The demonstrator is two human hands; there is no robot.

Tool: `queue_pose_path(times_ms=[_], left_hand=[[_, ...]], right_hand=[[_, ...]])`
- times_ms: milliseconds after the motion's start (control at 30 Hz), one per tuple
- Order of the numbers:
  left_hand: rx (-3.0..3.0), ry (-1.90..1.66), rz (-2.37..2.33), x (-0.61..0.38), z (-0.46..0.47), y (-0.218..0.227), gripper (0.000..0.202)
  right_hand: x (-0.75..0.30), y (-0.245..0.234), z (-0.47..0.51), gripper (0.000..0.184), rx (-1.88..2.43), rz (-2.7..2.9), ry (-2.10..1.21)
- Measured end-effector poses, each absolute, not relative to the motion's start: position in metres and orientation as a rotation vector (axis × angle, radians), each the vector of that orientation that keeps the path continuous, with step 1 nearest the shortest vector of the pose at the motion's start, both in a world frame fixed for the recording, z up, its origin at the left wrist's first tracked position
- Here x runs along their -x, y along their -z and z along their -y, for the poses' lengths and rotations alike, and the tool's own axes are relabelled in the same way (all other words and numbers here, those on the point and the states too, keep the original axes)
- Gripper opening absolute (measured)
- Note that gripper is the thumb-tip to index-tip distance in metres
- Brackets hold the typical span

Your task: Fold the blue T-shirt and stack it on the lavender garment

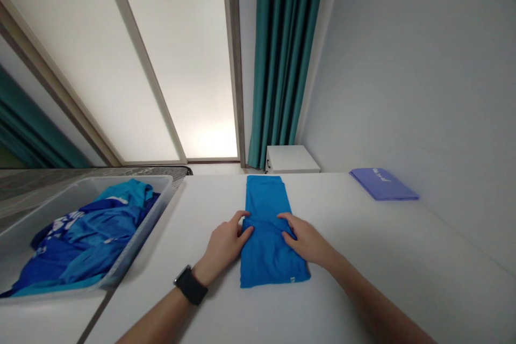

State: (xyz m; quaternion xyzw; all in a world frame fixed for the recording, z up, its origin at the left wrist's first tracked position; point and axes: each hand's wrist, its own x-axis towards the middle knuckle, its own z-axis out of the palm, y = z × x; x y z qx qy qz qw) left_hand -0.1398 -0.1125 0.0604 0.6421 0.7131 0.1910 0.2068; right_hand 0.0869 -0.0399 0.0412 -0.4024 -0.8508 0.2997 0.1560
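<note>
The left hand (223,244) and right hand (306,239) lie open, fingers pressing without gripping, on either side of a folded blue garment (266,258) at 12 o'clock on the white table (382,258). A clear plastic bin (163,196) of blue clothes (88,236) sits at 9 o'clock.

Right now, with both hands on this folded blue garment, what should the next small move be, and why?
Probably fold the near end of the blue garment toward the far end: the left hand and right hand rest at its long edges near the middle, and it lies flat as a long strip.
</note>
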Motion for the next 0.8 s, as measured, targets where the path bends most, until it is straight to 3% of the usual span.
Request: queue_pose_path(times_ms=[300,467,700,800], left_hand=[[-1.751,-0.635,-1.947,0.144,0.112,-0.053,0.035],[-1.725,-0.730,-1.894,0.143,0.118,-0.055,0.038],[-1.922,-0.552,-1.935,0.139,0.122,-0.055,0.036],[-1.959,-0.534,-1.945,0.140,0.121,-0.050,0.036]], right_hand=[[-0.090,-0.038,0.040,0.038,1.095,2.411,-0.840],[-0.089,-0.041,0.044,0.046,1.173,2.356,-0.855],[-0.083,-0.039,0.038,0.016,1.246,2.408,-0.749],[-0.082,-0.033,0.036,0.012,1.266,2.414,-0.701]])
